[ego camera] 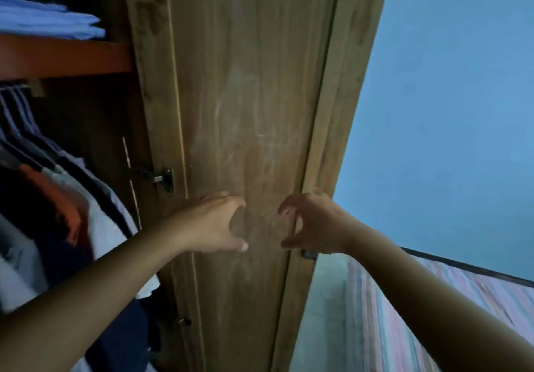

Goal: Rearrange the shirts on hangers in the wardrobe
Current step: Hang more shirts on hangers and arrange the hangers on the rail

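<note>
A wooden wardrobe door (248,111) is standing open and filling the middle of the view, between the person and a blue wall (450,97), with a striped bed cover (404,314) lying below it. Both hands are hovering before the door's inner face: the left hand (211,224) and the right hand (312,224) are each curling loosely, gripping nothing. Inside the wardrobe at left, the shirts on hangers (57,198) are hanging blurred, under an orange shelf (63,56) carrying folded blue clothes (49,21).
</note>
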A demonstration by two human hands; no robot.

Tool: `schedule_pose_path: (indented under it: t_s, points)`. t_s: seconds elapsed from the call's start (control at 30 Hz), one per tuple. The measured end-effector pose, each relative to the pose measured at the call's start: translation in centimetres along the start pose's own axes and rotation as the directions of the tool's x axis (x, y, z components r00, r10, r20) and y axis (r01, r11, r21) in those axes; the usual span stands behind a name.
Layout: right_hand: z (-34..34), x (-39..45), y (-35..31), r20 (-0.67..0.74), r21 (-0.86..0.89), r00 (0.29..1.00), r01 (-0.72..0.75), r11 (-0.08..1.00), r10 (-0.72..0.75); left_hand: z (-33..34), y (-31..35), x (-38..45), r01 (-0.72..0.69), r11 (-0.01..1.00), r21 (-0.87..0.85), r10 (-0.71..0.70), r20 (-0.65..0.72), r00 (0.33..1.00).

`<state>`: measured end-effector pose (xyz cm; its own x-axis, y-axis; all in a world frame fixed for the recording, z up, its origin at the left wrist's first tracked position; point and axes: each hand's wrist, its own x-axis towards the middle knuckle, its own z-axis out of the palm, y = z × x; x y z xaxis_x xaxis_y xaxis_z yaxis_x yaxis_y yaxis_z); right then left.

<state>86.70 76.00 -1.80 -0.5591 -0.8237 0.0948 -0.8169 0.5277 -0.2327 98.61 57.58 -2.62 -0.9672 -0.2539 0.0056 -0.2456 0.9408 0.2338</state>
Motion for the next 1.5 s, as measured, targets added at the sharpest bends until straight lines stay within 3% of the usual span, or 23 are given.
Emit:
schedule_pose_path:
  t_s: [0.43,0.77,0.9,1.13,1.27,1.5]
  points:
    - [-4.3,-9.8,14.3,-0.062,-0.021,0.964,-0.261,0.965,0.259,5.1,16.8,7.9,-0.304,0.953,-0.011,0.304,0.051,0.951]
    - [-5.0,-16.5,21.0,-0.115,-0.124,0.878,-0.477,0.870,0.465,8.5,26.5,12.7,-0.540,0.842,0.017,0.534,0.118,0.837]
    - [-4.7,-19.5,22.5,-0.142,-0.089,0.798,-0.599,0.796,0.585,10.3,29.8,14.6,-0.630,0.776,-0.009,0.627,0.106,0.771]
    - [-2.8,-25.1,23.7,-0.229,-0.087,0.596,-0.800,0.594,0.769,13.3,34.1,15.9,-0.779,0.626,-0.024,0.774,0.145,0.617]
    - [-1.5,-28.6,23.6,-0.256,-0.039,0.479,-0.873,0.486,0.840,15.0,37.0,16.0,-0.836,0.545,-0.062,0.832,0.165,0.530]
    - [-0.1,-35.9,25.1,-0.271,0.029,0.292,-0.950,0.311,0.917,20.2,42.9,15.4,-0.877,0.464,-0.128,0.877,0.208,0.434]
